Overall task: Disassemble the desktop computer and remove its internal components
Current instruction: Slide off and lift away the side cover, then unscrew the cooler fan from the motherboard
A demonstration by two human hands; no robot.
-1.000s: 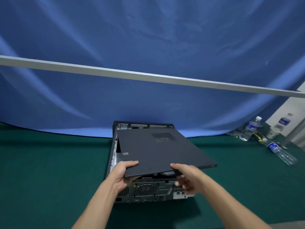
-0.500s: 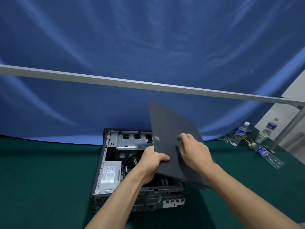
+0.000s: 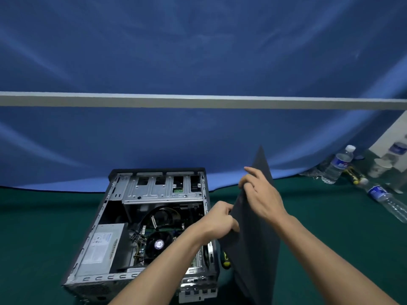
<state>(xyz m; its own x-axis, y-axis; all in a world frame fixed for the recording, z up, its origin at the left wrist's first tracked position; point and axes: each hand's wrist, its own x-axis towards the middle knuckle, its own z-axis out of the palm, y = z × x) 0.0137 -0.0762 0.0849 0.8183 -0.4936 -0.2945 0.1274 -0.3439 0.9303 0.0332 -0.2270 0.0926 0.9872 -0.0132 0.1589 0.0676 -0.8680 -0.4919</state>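
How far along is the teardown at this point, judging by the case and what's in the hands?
Done: the side panel is off the computer case. In hand: the left hand and right hand hold the panel nearly upright, right of the case. Left: power supply, CPU fan and drive cage all remain installed.

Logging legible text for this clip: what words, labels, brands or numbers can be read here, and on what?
No text can be read.
Power supply label: printed lines, too small and blurred.
CPU fan sticker: blurred.
Upright water bottle label: blue with white marks, unreadable.
Lying water bottle label: unreadable.
Side panel: no print visible.
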